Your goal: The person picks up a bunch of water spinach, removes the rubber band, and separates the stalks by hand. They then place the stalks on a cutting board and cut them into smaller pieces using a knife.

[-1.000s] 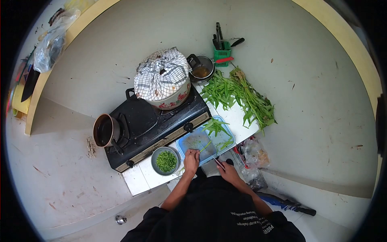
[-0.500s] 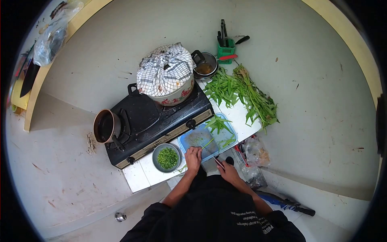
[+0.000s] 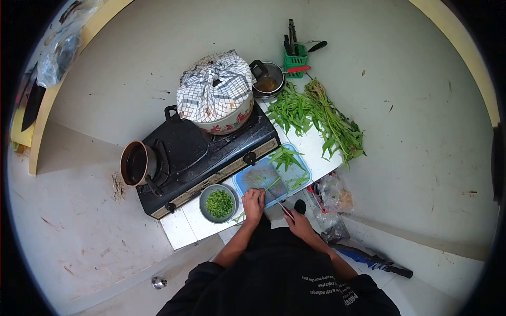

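My left hand (image 3: pixel 254 204) is closed on a green stem (image 3: pixel 272 183) over the blue cutting board (image 3: pixel 253 179). In my right hand (image 3: pixel 299 223) is a knife (image 3: pixel 286 210), its blade pointing toward the board's near edge. Leafy pieces (image 3: pixel 285 157) and short cut stems (image 3: pixel 299 180) lie on the right part of the board. Left of my left hand stands a grey bowl (image 3: pixel 202 214) of chopped greens (image 3: pixel 219 204).
A black gas stove (image 3: pixel 182 145) carries a cloth-covered pot (image 3: pixel 224 126) and a small saucepan (image 3: pixel 138 163). Behind the board lies a bunch of leafy greens (image 3: pixel 337 129). A green utensil basket (image 3: pixel 295 60) and plastic bags (image 3: pixel 335 196) are on the right.
The view has shifted slightly. Both hands keep nearly the same places, with the stem and the knife still in them.
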